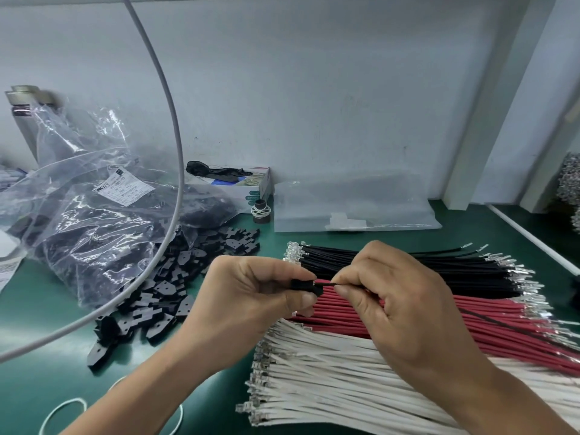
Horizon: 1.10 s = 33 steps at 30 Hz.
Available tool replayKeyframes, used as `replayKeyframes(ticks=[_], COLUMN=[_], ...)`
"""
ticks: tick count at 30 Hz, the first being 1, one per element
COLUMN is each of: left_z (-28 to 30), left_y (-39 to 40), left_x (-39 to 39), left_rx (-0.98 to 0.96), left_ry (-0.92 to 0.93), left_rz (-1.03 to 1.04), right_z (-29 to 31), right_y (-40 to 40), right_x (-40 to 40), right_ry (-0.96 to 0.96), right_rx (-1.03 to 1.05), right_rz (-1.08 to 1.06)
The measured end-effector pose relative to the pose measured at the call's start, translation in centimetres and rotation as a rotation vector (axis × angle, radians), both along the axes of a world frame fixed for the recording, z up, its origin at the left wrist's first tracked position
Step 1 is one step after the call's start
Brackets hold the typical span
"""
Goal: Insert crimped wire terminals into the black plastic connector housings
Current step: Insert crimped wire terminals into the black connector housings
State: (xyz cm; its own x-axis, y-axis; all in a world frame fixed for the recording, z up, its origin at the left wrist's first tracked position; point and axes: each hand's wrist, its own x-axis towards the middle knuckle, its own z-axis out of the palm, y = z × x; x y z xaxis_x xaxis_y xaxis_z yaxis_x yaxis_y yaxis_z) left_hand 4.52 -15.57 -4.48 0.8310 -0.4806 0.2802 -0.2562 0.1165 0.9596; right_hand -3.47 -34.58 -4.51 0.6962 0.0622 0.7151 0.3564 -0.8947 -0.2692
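While the small black plastic connector housing (306, 286) is pinched between thumb and fingers of the left hand (251, 293), its open side is turned to the right, probably so that a terminal can go straight in. It is held in the air above the wires, not lying on the green bench (439, 233). The right hand (405, 296) pinches a thin black wire (326, 283) close to its end — a short grip, I think, so the wire does not bend when it is pushed. Whether the terminal is already inside I cannot tell.

Under the hands lie three rows: black wires (408, 265), red wires (423, 318) and white wires (329, 372), metal ends outward, easy to pick one by one. To the left, a loose heap of black housings (175, 277) lies beside a clear plastic bag (84, 221) with more dark parts in it. Further back, a small open cardboard box (251, 189) holds something black and crumpled — maybe a glove.
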Motion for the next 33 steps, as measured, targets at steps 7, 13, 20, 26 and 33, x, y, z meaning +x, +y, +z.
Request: replayKeyframes(ticks=[7,13,20,26,33], left_z=[0.0,0.3,-0.1,0.1,0.7], left_y=[-0.3,0.4,0.4,0.7,0.8], left_x=[-0.1,0.8,1.0,1.2,1.2], left_rx=[0.008,0.033,0.043,-0.016,-0.126], left_ry=[-0.037,-0.054,-0.007,0.062,0.284], left_rz=[0.042,0.187,0.189,0.165,0.001], right_z=[0.2,0.6,-0.6,-0.4,-0.2], right_y=[0.4,-0.3,0.5,-0.6,-0.6], right_x=[0.3,-0.4,0.1,-0.2,-0.4], right_ry=[-0.053,-0.076,0.302,0.293,0.171], right_rx=[-0.047,-0.274,-0.229,0.011,0.238], right_rz=[-0.032,-0.102,-0.102,-0.069,-0.002])
